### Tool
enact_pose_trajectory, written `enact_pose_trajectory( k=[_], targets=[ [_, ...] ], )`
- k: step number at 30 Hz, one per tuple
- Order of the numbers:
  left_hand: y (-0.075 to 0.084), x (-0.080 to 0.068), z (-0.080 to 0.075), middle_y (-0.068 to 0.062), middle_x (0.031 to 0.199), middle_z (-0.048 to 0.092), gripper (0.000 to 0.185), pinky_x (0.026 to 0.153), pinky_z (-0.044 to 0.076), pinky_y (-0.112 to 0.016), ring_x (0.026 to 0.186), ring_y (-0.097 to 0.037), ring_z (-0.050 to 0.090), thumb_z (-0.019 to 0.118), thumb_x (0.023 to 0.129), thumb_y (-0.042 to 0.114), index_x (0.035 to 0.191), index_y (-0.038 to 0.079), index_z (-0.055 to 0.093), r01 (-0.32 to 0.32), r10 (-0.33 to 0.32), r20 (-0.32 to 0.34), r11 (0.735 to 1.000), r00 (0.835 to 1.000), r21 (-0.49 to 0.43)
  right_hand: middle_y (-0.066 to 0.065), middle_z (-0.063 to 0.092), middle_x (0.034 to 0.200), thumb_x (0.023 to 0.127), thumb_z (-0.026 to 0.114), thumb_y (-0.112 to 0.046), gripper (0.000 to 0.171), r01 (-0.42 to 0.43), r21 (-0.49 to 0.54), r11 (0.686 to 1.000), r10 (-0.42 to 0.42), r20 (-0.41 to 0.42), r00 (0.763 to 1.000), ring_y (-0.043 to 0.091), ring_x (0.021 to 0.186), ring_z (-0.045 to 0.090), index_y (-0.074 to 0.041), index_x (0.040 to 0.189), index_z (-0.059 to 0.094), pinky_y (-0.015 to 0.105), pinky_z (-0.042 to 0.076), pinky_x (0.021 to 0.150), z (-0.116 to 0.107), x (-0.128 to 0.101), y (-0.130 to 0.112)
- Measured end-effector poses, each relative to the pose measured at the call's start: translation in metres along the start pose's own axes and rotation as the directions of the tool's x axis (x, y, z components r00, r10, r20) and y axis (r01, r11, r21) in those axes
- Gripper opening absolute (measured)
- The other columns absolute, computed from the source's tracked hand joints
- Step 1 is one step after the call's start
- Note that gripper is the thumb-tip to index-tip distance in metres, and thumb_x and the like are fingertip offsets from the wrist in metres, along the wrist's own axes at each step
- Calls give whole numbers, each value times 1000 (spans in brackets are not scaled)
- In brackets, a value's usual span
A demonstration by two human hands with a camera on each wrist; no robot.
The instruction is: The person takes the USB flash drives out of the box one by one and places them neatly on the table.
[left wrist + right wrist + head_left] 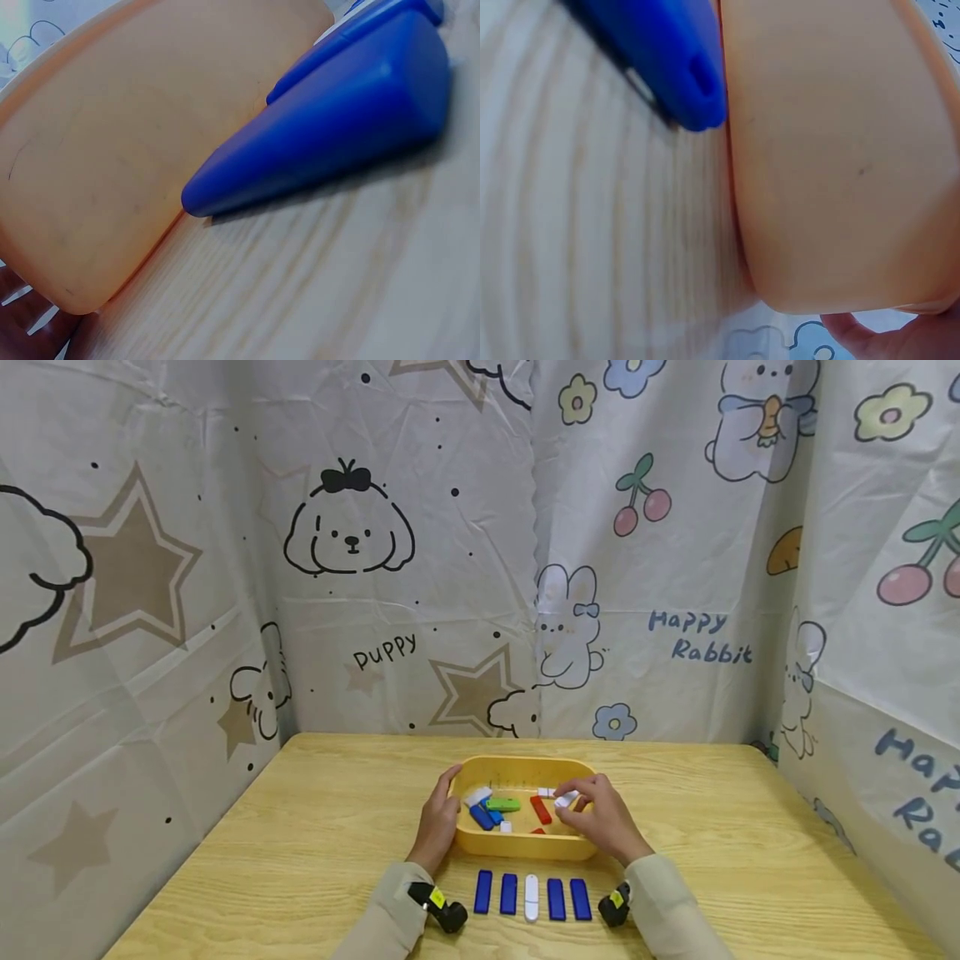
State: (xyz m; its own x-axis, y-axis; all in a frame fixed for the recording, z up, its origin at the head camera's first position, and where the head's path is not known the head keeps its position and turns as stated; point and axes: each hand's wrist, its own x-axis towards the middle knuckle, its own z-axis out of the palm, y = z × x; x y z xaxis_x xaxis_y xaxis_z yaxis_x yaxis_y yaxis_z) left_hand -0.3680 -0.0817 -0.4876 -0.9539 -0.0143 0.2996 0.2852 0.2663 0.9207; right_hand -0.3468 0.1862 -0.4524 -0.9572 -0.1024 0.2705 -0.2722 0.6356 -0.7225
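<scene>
A yellow plastic bin [525,846] holds loose flash-drive-shaped sticks: a green one [502,805], a red one [541,810], and several blue and white ones. My left hand [438,818] grips the bin's left end, fingers along its rim. Over the bin's right side, my right hand [603,818] has thumb and forefinger curled at a white flash drive [566,799], seemingly pinching it; the fingers partly cover it. In front of the bin lies a row of sticks, with a white flash drive [532,897] in the middle and blue ones [483,892] either side.
The bin stands on a light wooden table [337,827]. Printed curtains [420,527] enclose the table at the back and both sides. Close to the left wrist camera lies a blue stick [322,120]; another blue stick [667,60] shows in the right wrist view.
</scene>
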Motion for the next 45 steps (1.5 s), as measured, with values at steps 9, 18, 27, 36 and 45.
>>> enact_pose_trajectory(
  k=[9, 18, 27, 36, 45],
  targets=[
    [1, 0, 2, -7, 152, 36, 57, 112, 24, -52, 140, -27, 31, 36, 91, 7, 147, 14, 38, 9, -9, 3, 1000, 1000, 3, 5, 50, 99, 82, 76, -18, 18, 30, 53, 998, -29, -18, 999, 18, 83, 54, -17, 100, 72, 30, 48, 65, -3, -2, 4],
    [-2, -1, 1, -6, 152, 37, 56, 112, 24, -53, 140, -27, 31, 36, 92, 6, 147, 17, 39, 4, -4, 1, 1000, 1000, 12, 6, 54, 109, 87, 72, -25, 24, -45, 235, 971, 34, 49, 998, 23, 100, 54, -18, 109, 69, 35, 48, 81, -12, -2, 5],
    [-3, 0, 2, -6, 152, 37, 57, 112, 24, -53, 139, -28, 32, 36, 91, 6, 147, 16, 38, 10, -10, 3, 1000, 1000, 13, 10, 64, 120, 84, 72, -41, 38, -102, 351, 931, 65, 116, 991, 23, 105, 62, -21, 115, 68, 49, 45, 97, -36, -2, 3],
    [-2, 1, 2, -6, 152, 36, 56, 112, 25, -53, 139, -27, 32, 36, 92, 7, 148, 14, 38, 10, -10, 6, 1000, 1000, 10, 10, 61, 127, 83, 74, -38, 41, -74, 265, 961, 42, 123, 992, 33, 116, 57, -13, 115, 67, 53, 46, 95, -71, -8, -1],
    [-2, 2, 2, -7, 152, 37, 57, 111, 25, -53, 138, -28, 33, 37, 91, 5, 146, 16, 39, 17, -17, -5, 1000, 1000, 13, 7, 61, 114, 79, 78, -32, 30, -74, 60, 995, 52, 308, 950, 23, 91, 61, -13, 102, 71, 43, 54, 79, -95, -16, -16]
  ],
)
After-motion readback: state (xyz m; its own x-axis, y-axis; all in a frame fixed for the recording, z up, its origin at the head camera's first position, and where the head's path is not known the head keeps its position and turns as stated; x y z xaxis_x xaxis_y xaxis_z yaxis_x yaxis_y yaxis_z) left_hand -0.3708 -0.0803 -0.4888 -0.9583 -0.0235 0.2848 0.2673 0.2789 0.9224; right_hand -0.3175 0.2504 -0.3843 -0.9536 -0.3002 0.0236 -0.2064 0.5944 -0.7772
